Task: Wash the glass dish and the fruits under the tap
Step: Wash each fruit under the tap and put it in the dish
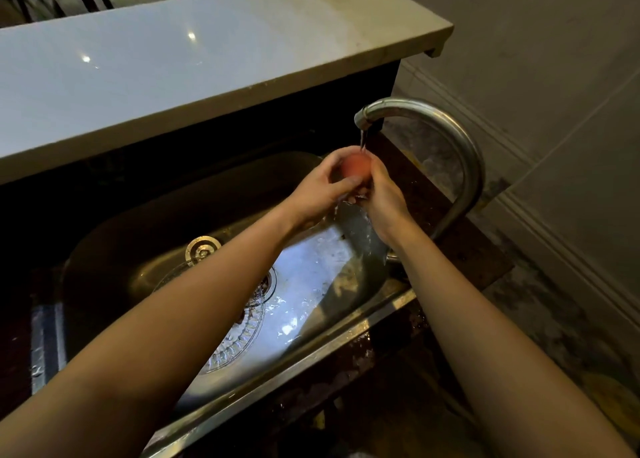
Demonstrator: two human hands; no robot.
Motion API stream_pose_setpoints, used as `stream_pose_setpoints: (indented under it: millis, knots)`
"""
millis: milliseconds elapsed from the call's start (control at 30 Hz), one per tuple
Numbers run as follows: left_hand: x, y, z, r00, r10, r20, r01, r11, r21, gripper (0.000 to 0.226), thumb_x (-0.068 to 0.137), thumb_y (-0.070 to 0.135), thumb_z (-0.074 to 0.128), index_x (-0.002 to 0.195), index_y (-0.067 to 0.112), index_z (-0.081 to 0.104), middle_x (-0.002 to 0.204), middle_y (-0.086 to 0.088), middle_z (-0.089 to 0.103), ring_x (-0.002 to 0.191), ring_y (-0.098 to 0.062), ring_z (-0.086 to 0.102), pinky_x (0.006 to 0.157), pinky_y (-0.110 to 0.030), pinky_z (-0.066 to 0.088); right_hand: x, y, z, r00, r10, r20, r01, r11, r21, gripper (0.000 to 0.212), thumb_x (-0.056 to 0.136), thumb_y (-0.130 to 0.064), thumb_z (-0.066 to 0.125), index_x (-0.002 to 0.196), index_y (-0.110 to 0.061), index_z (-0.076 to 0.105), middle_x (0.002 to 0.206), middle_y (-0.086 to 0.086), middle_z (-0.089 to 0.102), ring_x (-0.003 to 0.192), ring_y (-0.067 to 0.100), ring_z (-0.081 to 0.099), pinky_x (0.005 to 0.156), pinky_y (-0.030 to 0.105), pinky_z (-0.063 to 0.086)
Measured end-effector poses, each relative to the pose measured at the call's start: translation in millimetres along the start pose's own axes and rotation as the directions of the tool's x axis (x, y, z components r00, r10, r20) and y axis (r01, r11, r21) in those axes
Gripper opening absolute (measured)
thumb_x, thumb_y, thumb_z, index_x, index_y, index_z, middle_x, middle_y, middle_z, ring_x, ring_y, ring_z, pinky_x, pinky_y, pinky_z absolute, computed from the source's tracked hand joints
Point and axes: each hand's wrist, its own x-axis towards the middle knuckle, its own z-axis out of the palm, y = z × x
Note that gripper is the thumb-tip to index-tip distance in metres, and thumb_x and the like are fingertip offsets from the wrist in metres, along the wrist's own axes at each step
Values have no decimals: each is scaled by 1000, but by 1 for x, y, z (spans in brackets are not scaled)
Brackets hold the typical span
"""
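Observation:
A round reddish fruit (356, 168) is held between both hands under the running stream from the curved steel tap (446, 128). My left hand (318, 194) wraps it from the left, thumb across its front. My right hand (382, 197) cups it from the right. Water runs off the hands into the steel sink (145, 222). The patterned glass dish (239, 339) lies flat on the sink bottom, partly hidden under my left forearm.
The drain strainer (268, 281) sits at the sink's middle and a round overflow fitting (202, 248) lies to its left. A pale stone shelf (207, 52) overhangs the far side of the sink. A tiled wall stands on the right.

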Motion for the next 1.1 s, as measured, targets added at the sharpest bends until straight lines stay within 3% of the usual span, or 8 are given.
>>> stream_pose_setpoints:
  millis: [133,233,400,567,667,800,1000,1100]
  knots:
    - [7,7,16,972,-66,-226,85,993,77,23,97,25,42,115,13,49,83,-5,55,57,-11,51,48,-20,42,-5,-9,4,995,-87,-58,58,920,-387,40,93,-54,24,116,-36,51,95,-8,61,77,-3,60,61,16,45]
    - [19,12,26,918,-108,-381,169,977,130,30,99,32,35,98,9,53,71,-5,51,57,-14,46,53,-28,37,-16,-13,2,986,-164,32,152,798,-583,44,94,-54,20,125,-34,45,96,-10,57,81,4,55,59,19,38]
    - [25,24,36,923,-296,-244,229,936,-266,24,94,31,51,75,16,48,73,-5,49,56,-13,49,36,-18,40,-38,-29,-17,973,-231,-23,128,615,-778,37,98,-41,25,121,-24,50,99,2,63,89,24,59,70,38,46]
    - [28,19,35,922,-369,-116,284,851,-442,15,89,9,55,83,19,47,90,-7,49,78,-20,53,41,-16,47,-69,-18,-20,978,-202,-58,57,519,-853,34,98,-17,34,128,-8,46,117,19,59,107,36,55,87,45,46]
    - [26,20,33,917,-398,-41,332,814,-477,6,90,18,53,88,14,51,83,-5,52,64,-14,52,38,-13,39,-76,-3,-20,987,-104,-122,-53,506,-861,34,97,-13,35,128,-2,44,122,22,55,110,38,54,88,44,45]
    - [27,18,32,913,-406,-28,346,810,-474,33,95,36,41,77,9,49,64,-7,55,37,-11,50,27,-11,26,-79,16,-18,967,-60,-248,-184,510,-840,28,95,-10,38,120,-2,47,115,22,57,105,39,56,85,45,48]
    - [25,9,29,906,-422,-38,313,727,-611,21,96,30,43,89,13,52,89,-13,57,73,-20,57,47,-20,48,-72,33,-17,907,-119,-404,-246,629,-738,18,95,-6,39,104,-5,54,103,20,62,91,34,60,72,34,44]
    - [23,6,25,903,-430,-2,330,695,-639,14,90,21,56,90,8,50,85,-11,54,68,-16,58,44,-17,48,-72,42,-12,879,-158,-449,-254,643,-723,15,95,-8,38,102,-9,52,98,16,63,80,26,54,66,31,36]
